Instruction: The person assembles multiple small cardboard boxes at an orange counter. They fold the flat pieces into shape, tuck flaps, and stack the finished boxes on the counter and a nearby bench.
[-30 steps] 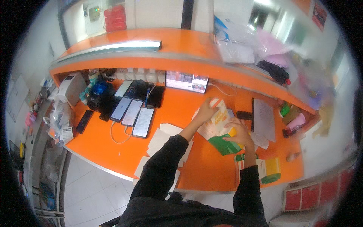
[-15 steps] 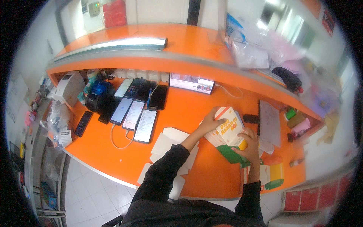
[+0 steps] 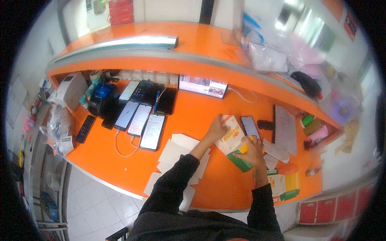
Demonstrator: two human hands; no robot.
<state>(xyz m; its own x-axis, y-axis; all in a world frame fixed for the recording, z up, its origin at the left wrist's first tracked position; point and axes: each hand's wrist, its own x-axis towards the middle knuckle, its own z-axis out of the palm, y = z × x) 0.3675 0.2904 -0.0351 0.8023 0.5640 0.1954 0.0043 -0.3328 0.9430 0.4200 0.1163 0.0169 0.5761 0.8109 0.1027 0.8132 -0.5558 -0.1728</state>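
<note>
Both my hands are on a cream cardboard box [image 3: 230, 134] with orange lettering, a green lower end and a yellow patch. My left hand [image 3: 216, 129] grips its upper left edge, thumb over the top. At the lower right, my right hand [image 3: 254, 153] closes on it beside the yellow part, with some fingers hidden. A lit smartphone [image 3: 251, 127] lies just right of the box. Nearer my right forearm is another cream, green and yellow carton [image 3: 289, 186]. Flat pale cardboard pieces [image 3: 167, 153] spread under and beside my left forearm.
Several phones, including a lit one [image 3: 152, 132], lie to the left with a white cable. Behind them stand a blue-black device [image 3: 102, 98] and a white machine [image 3: 71, 91]. A tablet [image 3: 203, 86] leans under the orange shelf [image 3: 201, 60]. Papers [image 3: 284, 130] and rolls [image 3: 317, 131] are at right.
The box has shifted left and tilted, with both hands moving along on it. The smartphone and loose papers to its right now show more fully.
</note>
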